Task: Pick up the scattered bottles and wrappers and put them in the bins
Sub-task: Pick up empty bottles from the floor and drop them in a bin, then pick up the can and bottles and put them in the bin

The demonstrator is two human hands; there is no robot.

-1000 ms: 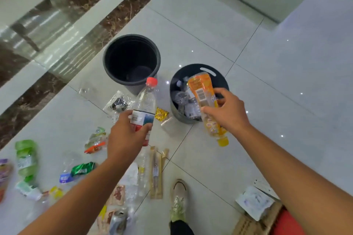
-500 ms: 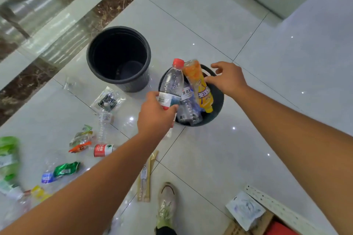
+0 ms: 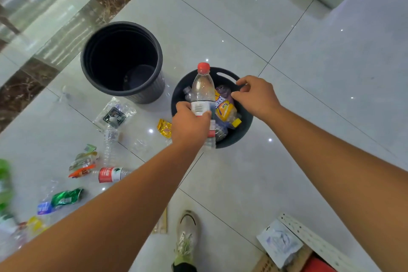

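Observation:
My left hand [image 3: 189,123] grips a clear bottle with a red cap [image 3: 202,90] and holds it upright over the low dark bin [image 3: 245,130]. An orange bottle [image 3: 225,108] lies inside that bin among other clear bottles. My right hand [image 3: 256,97] hovers over the bin's right side with fingers loosely curled and nothing in it. A taller black bin [image 3: 121,62] stands to the left, with almost nothing inside. On the floor lie a gold wrapper [image 3: 164,128], a clear wrapper [image 3: 113,113], a crushed clear bottle [image 3: 110,146] and a red-labelled bottle [image 3: 111,174].
More wrappers and bottles litter the floor at the lower left, among them a green wrapper [image 3: 66,197]. My shoe [image 3: 187,238] stands at the bottom centre. A cardboard box with white packets [image 3: 280,243] sits at the lower right. A dark marble strip [image 3: 26,81] runs along the left.
The orange bottle has left my right hand and dropped into the low bin. My left hand has carried the red-capped bottle from the floor side to above that bin.

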